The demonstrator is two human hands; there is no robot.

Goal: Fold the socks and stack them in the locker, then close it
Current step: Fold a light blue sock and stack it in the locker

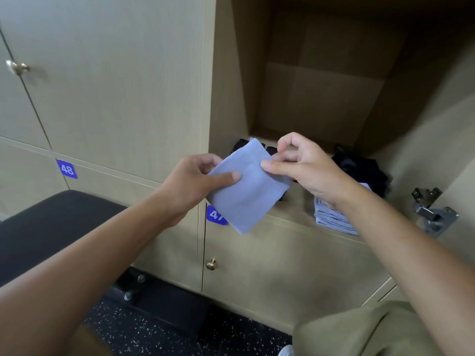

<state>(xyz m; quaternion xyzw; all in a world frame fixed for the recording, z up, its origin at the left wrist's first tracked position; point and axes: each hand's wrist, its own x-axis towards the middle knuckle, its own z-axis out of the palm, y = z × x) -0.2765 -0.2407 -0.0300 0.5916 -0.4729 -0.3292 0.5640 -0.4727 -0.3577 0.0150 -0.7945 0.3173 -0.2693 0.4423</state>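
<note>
A folded light blue sock [246,191] hangs in the air in front of the open locker [321,98]. My left hand [195,181] pinches its left edge, thumb on top. My right hand [303,165] pinches its upper right edge between thumb and fingers. On the locker floor lies a stack of folded light blue socks [331,218] at the front right, partly hidden by my right wrist. Black socks [362,168] lie loose behind the stack, and more dark ones [240,143] show behind the held sock.
The locker door's metal hinge [434,214] sticks out at the right. Shut lockers numbered 48 [67,169] and 47 [214,215] sit below and left, with a brass knob [211,264]. A black padded bench [51,227] stands at the left over a speckled floor.
</note>
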